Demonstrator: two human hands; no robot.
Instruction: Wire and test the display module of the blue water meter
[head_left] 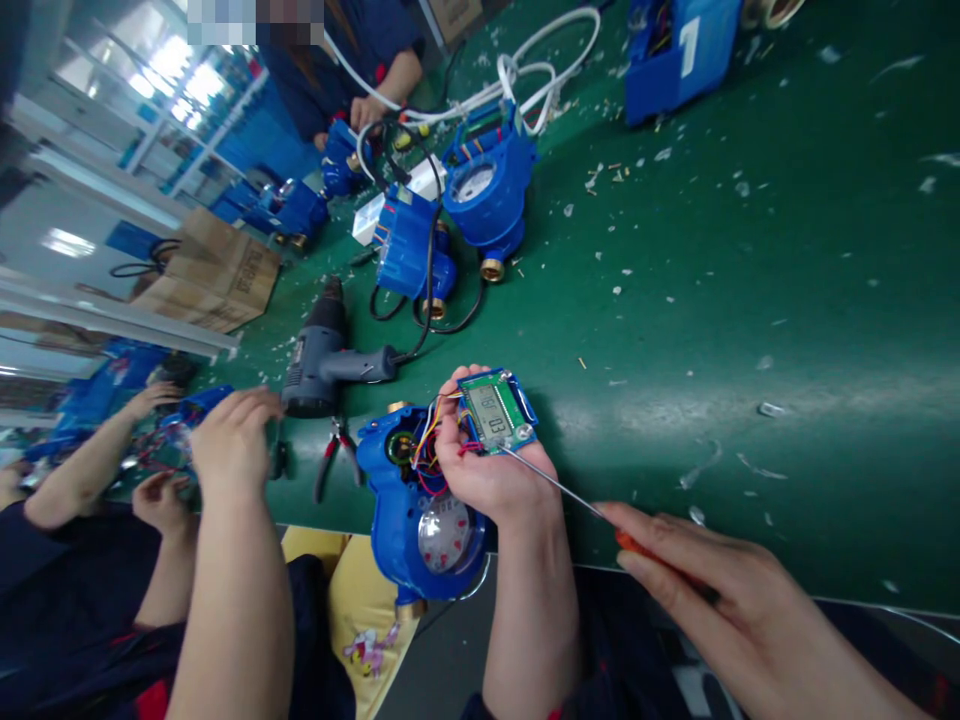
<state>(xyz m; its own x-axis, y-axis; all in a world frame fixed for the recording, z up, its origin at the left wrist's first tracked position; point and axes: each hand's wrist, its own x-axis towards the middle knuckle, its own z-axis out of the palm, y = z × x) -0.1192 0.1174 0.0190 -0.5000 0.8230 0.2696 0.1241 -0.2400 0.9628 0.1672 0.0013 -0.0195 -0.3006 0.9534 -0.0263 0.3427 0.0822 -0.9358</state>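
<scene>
My left hand (491, 490) is cupped palm up around a small circuit board (496, 410) with an LCD display, set in a blue frame. Between the fingers of my right hand (705, 575) is a screwdriver (555, 482) with an orange handle. Its thin shaft slants up to the lower edge of the board, and the tip appears to touch there. Coloured wires (431, 440) run from the board into the open housing of a blue water meter (397, 540), which lies at the table edge beside my left hand. Its round dial (444, 533) faces up.
A heat gun (330, 355) and pliers (337, 455) lie left of the meter. More blue meters (491, 190) and a white cable (540, 75) are farther back. Co-workers' hands (236, 440) are at the left and another person's hand (367, 110) at the back. Scraps litter the green table (825, 350).
</scene>
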